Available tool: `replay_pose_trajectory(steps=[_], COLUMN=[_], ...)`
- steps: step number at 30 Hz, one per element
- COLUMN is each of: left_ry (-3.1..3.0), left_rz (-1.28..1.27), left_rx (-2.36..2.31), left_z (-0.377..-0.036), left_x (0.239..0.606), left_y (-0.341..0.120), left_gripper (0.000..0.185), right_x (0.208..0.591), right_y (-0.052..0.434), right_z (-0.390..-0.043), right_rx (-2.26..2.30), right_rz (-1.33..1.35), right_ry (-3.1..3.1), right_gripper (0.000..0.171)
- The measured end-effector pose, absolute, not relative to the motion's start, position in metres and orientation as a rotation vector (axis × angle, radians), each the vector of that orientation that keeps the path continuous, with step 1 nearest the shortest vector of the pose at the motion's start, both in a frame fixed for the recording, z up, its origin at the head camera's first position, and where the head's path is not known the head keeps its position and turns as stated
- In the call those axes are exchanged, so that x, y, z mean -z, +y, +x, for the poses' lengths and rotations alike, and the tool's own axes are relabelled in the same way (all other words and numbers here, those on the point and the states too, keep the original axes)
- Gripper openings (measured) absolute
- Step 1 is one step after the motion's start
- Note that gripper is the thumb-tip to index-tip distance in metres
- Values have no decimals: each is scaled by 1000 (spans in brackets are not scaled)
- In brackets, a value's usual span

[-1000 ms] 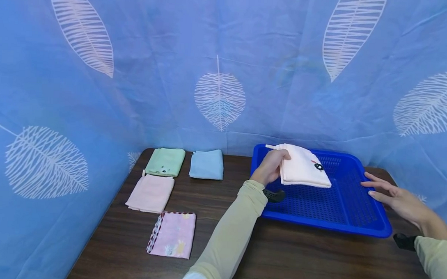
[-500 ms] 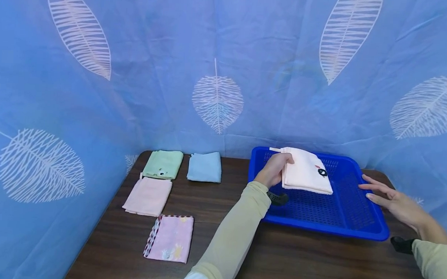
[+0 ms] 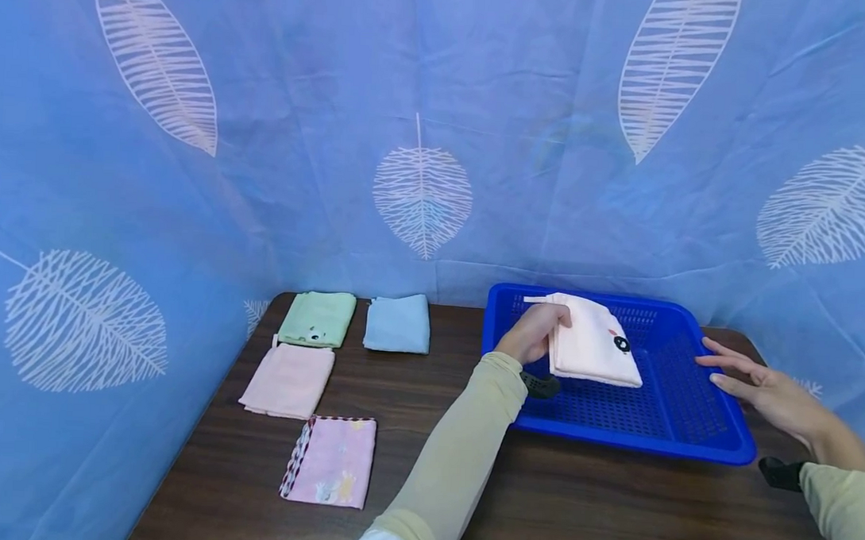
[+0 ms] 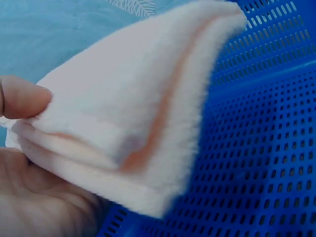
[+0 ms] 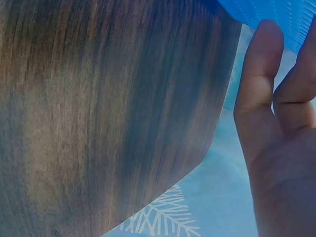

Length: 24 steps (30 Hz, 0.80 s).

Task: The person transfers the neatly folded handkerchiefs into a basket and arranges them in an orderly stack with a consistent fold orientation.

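Note:
A folded pale pink towel (image 3: 593,341) with a dark embroidered eye hangs over the blue plastic basket (image 3: 591,439). My left hand (image 3: 535,331) pinches it by its left edge, near a small white loop. In the left wrist view the thumb lies on top of the folded towel (image 4: 123,94) and the other fingers are underneath, its layers spreading at the far side. The right hand (image 3: 778,397) has its fingers extended along the basket's right rim, fingertips right at the edge. From the right wrist, that hand (image 5: 276,133) shows relaxed fingers reaching up to the basket's underside.
Folded towels lie on the left of the dark wooden table (image 3: 428,405): a green one (image 3: 320,315), a light blue one (image 3: 398,323), a pale pink one (image 3: 290,379) and a patterned pink one (image 3: 334,461). A blue leaf-print curtain (image 3: 308,138) stands behind.
The left hand has lowered slightly toward the basket with the pale pink towel. The right hand stays at the basket's right rim, and the other towels have not moved.

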<state>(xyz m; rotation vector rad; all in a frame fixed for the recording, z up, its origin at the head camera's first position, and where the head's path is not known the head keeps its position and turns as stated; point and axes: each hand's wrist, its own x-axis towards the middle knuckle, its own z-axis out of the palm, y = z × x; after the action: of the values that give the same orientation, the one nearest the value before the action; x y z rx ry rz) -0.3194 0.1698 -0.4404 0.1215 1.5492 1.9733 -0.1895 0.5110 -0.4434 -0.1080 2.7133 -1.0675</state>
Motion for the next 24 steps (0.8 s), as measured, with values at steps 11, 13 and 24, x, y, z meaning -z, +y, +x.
replay_pose_trajectory(steps=[11,13,24], left_ry=[1522,1565,1657], left_rz=[117,88,26], left_rx=[-1801,-1770,-1746], left_z=[-321,-320,-316], left_x=[445,445,445], left_y=[176,177,174], left_gripper=[15,12,41], right_x=[445,445,447], right_y=[513,513,510], right_z=[-190,-189,-188], right_rx=[1032,1052,1115], right_rz=[-94,-96,-102], right_ry=[2726,2721,2706], right_gripper=[55,56,54])
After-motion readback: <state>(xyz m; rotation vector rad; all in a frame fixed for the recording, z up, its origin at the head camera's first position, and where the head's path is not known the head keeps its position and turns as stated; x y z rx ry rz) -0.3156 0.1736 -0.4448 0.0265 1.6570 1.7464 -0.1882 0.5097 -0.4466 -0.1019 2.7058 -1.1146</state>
